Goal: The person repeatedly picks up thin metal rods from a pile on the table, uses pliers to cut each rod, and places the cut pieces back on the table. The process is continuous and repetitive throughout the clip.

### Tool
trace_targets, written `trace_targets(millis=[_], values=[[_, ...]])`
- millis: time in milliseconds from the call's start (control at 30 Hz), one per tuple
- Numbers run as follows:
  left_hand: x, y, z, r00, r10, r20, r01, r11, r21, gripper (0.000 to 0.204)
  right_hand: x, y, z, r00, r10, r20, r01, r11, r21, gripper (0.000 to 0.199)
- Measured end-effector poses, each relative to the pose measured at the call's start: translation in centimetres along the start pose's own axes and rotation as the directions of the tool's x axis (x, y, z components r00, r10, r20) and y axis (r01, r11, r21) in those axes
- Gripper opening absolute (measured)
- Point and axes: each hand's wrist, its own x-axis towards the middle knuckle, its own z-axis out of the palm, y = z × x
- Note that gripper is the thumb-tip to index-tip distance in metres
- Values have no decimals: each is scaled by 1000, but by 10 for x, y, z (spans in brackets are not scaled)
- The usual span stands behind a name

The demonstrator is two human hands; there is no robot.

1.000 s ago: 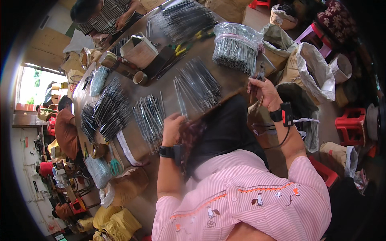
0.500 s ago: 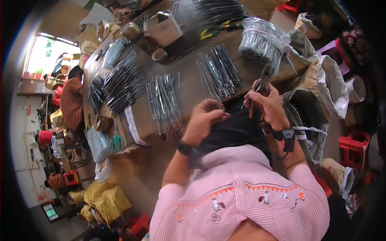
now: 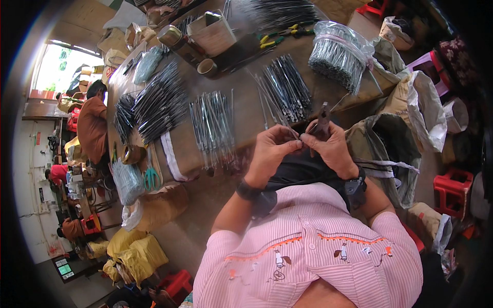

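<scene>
Both my hands meet at the table's near edge, fingertips almost touching. My left hand is closed in a pinch on the end of a thin metal rod, which runs up toward the pile beside it. In my right hand is a pair of pliers, its jaws pointing away from me. That hand's thumb and finger pinch close to the left fingertips; what lies between them is too small to tell. A thin wire sticks out beside the pliers. Just beyond my hands lies a pile of dark thin metal rods.
More rod bundles lie on the table at left and farther left. A plastic-wrapped rod bundle stands at right. Yellow-handled pliers, a box and teal scissors are about. An open sack stands at my right.
My left hand has moved right and closed on a thin rod. My right hand, still holding the pliers, has come left and turned to meet it.
</scene>
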Motion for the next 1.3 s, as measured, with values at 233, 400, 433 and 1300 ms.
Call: trace_targets(millis=[233,400,433,1300], values=[[3,-6,-14,999,-52,-1,52,994,98,20,13,-10,-4,958,-125,-259,150,986,78,21],[2,-10,-4,997,-36,69,30,995,90,32,18,-11,-21,969,-72,-237,97,991,95,23],[1,-10,-3,992,-74,100,65,994,88,32,16,-9,-23,980,-27,-197,45,995,89,23],[4,-32,1,948,-318,34,314,907,-282,10,5,5,-21,993,110,-48,-109,993,38,16]])
